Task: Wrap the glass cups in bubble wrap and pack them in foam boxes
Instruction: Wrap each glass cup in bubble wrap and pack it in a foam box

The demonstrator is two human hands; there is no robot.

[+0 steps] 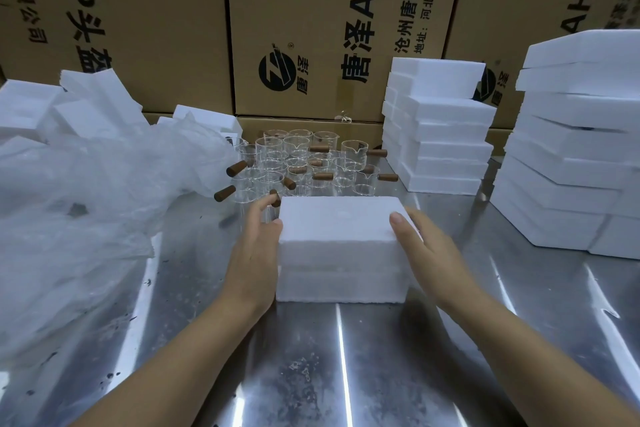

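Pressed flat-fingered against closed white foam box point(341, 246), seamed round middle, at steel table point(346, 357) centre: left hand point(254, 253) at 9 o'clock, right hand point(426, 246) at 3. Contents hidden; glass cups point(311, 163) at 12 overlapped, hard to count.
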